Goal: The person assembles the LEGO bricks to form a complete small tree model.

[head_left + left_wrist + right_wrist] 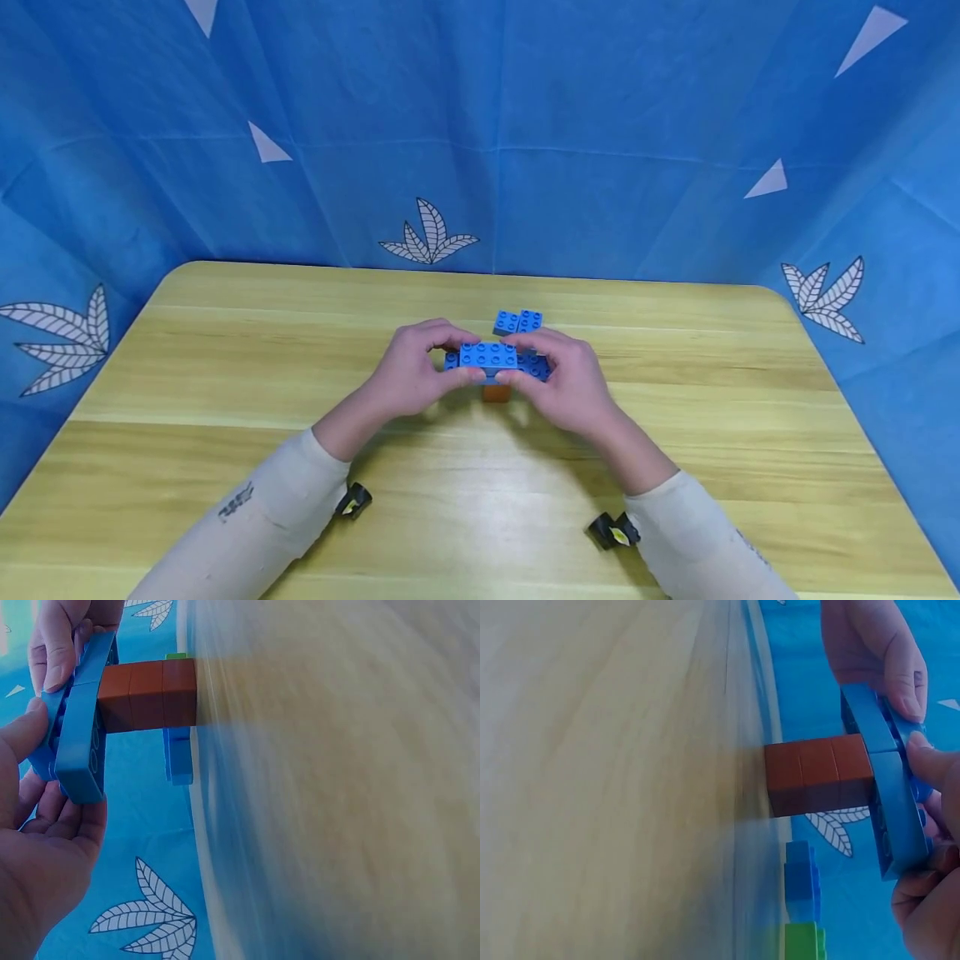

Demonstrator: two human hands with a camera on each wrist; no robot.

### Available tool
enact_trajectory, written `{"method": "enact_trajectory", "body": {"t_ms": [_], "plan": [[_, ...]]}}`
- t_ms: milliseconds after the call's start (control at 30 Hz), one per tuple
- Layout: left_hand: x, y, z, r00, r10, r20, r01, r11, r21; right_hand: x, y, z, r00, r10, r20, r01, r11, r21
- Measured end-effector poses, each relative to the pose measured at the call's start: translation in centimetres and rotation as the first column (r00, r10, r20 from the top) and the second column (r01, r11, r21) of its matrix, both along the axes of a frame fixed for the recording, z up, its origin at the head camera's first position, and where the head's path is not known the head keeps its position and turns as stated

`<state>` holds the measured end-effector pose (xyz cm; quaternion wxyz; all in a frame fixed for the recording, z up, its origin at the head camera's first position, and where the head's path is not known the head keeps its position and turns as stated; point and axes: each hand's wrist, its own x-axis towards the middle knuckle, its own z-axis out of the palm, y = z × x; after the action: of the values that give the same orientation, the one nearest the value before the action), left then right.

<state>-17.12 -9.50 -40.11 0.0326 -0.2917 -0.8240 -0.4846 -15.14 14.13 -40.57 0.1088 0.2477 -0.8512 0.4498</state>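
Note:
Both hands pinch one long blue building brick [488,356], studs up, between thumbs and fingers. My left hand [411,371] has its left end and my right hand [568,382] its right end. Directly below lies a layer of two blue bricks [79,754] placed end to end, jutting out to both sides. That layer rests on an upright column of brown bricks [817,776] standing on the table. In the left wrist view the held brick sits close over the layer's studs, slightly slanted to it. Fingers of both hands also reach under the layer's ends.
Behind the column, two small blue bricks [507,322] lie side by side on the wooden table [247,350]. A green brick [801,942] shows near other blue bricks [800,881] in the right wrist view. A blue patterned cloth [600,100] hangs behind the table.

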Motion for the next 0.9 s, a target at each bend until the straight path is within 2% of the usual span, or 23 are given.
{"method": "enact_trajectory", "body": {"t_ms": [233, 500, 667, 900], "plan": [[0.1, 0.0, 0.0, 1.0, 0.017, 0.008, -0.017, 0.999, -0.035, 0.1, 0.1, -0.2, 1.0, 0.0, -0.013, 0.0, 1.0, -0.01], [0.1, -0.1, 0.0, 0.999, 0.023, 0.038, -0.021, 0.998, -0.058, 0.5, 0.6, -0.6, 0.991, -0.055, 0.122, 0.058, 0.998, -0.02], [0.1, -0.1, 0.2, 0.998, 0.006, 0.07, -0.003, 0.999, -0.042, 0.4, 0.7, -1.0, 0.987, -0.057, 0.153, 0.065, 0.997, -0.049], [0.0, 0.1, 0.1, 1.0, 0.003, 0.029, -0.001, 0.999, -0.045, 0.3, 0.8, -1.3, 0.98, -0.052, 0.193, 0.066, 0.995, -0.069]]}}
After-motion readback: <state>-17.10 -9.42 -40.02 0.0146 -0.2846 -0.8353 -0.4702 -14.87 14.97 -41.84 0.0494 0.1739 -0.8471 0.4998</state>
